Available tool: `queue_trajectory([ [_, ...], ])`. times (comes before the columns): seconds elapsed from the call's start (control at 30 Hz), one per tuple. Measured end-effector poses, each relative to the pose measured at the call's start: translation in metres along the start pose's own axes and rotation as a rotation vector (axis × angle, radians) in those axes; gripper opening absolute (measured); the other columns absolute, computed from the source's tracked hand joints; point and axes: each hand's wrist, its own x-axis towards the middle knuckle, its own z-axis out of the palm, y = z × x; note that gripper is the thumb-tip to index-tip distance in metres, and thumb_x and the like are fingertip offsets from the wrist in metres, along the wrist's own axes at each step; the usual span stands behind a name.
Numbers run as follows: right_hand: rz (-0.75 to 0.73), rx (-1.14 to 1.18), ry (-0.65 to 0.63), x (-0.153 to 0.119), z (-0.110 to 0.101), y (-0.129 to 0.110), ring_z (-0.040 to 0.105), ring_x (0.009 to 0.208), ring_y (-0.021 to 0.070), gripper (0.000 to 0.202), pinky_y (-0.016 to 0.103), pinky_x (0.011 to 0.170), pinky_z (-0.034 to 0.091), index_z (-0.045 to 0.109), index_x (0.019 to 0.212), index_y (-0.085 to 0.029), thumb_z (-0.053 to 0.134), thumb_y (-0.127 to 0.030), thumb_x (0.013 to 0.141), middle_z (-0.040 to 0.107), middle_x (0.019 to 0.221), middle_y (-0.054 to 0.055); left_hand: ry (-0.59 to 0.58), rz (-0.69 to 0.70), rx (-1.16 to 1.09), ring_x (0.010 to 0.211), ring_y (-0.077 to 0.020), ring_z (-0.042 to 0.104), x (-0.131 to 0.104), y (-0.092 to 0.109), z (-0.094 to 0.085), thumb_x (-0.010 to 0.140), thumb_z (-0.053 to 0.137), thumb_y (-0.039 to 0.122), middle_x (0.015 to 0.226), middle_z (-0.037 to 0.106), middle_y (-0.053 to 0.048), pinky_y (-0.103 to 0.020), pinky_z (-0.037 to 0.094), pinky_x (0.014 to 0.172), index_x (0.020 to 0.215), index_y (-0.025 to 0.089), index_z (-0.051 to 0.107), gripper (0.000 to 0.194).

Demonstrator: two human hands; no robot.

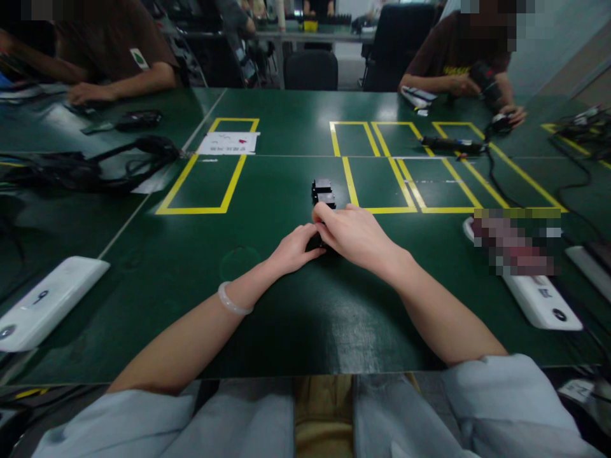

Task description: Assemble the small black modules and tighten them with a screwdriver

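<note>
On the green table (pixel 296 305), a row of small black block-shaped parts (pixel 324 191) runs away from me in the middle. My left hand (pixel 296 247) has its thumb and fingers closed around the near end, where a dark piece (pixel 315 241) shows between them. From the right, my right hand (pixel 356 234) reaches over the row with its fingers curled down onto the same dark piece. Its fingertips meet those of my left hand. Most of the near part is hidden under both hands, so its exact kind cannot be made out.
Yellow tape outlines (pixel 233 184) mark the table, with a white paper label (pixel 228 143) on the left one. White oblong devices lie left (pixel 52 302) and right (pixel 544 302). Black cables (pixel 143 162) lie far left. Two people sit opposite; the right one holds a black tool (pixel 487 83).
</note>
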Motion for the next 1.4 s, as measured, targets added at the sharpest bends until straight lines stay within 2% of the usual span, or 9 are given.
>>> queue_trajectory([
  [0.17,-0.007,0.046,0.038,-0.0017,-0.0032,-0.0013,0.057,0.067,0.0144,0.02,0.027,0.062,0.027,0.051,0.104,-0.018,0.035,-0.024,0.094,0.067,0.08,0.003,0.006,0.016,-0.003,0.105,-0.0292,0.057,-0.0004,-0.0008,0.0001,0.087,0.06,0.043,0.113,0.06,-0.01,-0.043,0.047,0.089,0.115,0.018,0.052,0.038],
  [0.33,-0.018,0.007,0.016,0.0006,0.0005,0.0006,0.058,0.063,0.0152,0.024,0.029,0.065,0.029,0.052,0.101,-0.018,0.034,-0.034,0.097,0.067,0.075,0.003,-0.011,0.002,-0.001,0.102,-0.0281,0.058,0.0,-0.0005,0.0001,0.087,0.06,0.041,0.109,0.061,-0.008,-0.042,0.047,0.088,0.114,0.019,0.054,0.035],
  [0.47,-0.008,-0.002,0.007,0.0014,0.0011,0.0012,0.057,0.062,0.0147,0.023,0.028,0.063,0.028,0.052,0.103,-0.018,0.03,-0.025,0.096,0.067,0.075,0.003,0.0,0.002,-0.004,0.102,-0.0282,0.058,0.0002,0.0002,-0.0004,0.086,0.061,0.041,0.11,0.06,-0.009,-0.042,0.048,0.087,0.112,0.018,0.054,0.035],
  [0.6,-0.003,0.02,0.021,-0.0002,-0.0016,0.0001,0.058,0.067,0.0149,0.022,0.028,0.064,0.028,0.051,0.106,-0.018,0.033,-0.023,0.094,0.068,0.08,0.004,0.008,0.019,-0.008,0.106,-0.029,0.056,-0.0005,-0.0011,0.0001,0.086,0.061,0.041,0.114,0.06,-0.01,-0.043,0.047,0.09,0.115,0.018,0.053,0.037],
  [0.8,-0.007,-0.017,0.0,0.0008,-0.0015,0.0002,0.059,0.064,0.0163,0.027,0.03,0.067,0.029,0.053,0.098,-0.018,0.032,-0.035,0.098,0.068,0.076,0.004,-0.006,0.008,-0.001,0.102,-0.0278,0.058,0.0002,-0.0005,-0.0005,0.087,0.06,0.042,0.109,0.061,-0.008,-0.041,0.047,0.089,0.114,0.019,0.055,0.036],
  [1.03,-0.014,0.01,-0.009,0.0002,-0.0025,-0.0005,0.059,0.068,0.0155,0.022,0.029,0.066,0.028,0.051,0.104,-0.017,0.032,-0.022,0.095,0.069,0.081,0.004,0.007,-0.002,-0.003,0.104,-0.0289,0.057,0.0003,0.0002,-0.0004,0.086,0.06,0.043,0.112,0.061,-0.009,-0.043,0.047,0.089,0.113,0.019,0.054,0.037],
  [1.23,-0.029,-0.018,0.008,0.0001,-0.0008,0.0,0.06,0.066,0.0172,0.027,0.03,0.069,0.029,0.053,0.098,-0.018,0.032,-0.034,0.098,0.07,0.077,0.005,-0.012,-0.004,-0.019,0.103,-0.0287,0.058,0.0002,-0.0012,0.0004,0.087,0.06,0.042,0.108,0.062,-0.008,-0.043,0.048,0.089,0.11,0.019,0.056,0.033],
  [1.4,-0.024,-0.011,0.013,-0.0002,-0.0003,-0.0002,0.06,0.066,0.0159,0.021,0.029,0.066,0.028,0.052,0.102,-0.017,0.032,-0.022,0.095,0.069,0.078,0.004,0.005,0.008,-0.006,0.105,-0.0292,0.057,0.0009,-0.0008,-0.0005,0.086,0.061,0.041,0.114,0.06,-0.01,-0.043,0.048,0.089,0.114,0.018,0.053,0.037],
])
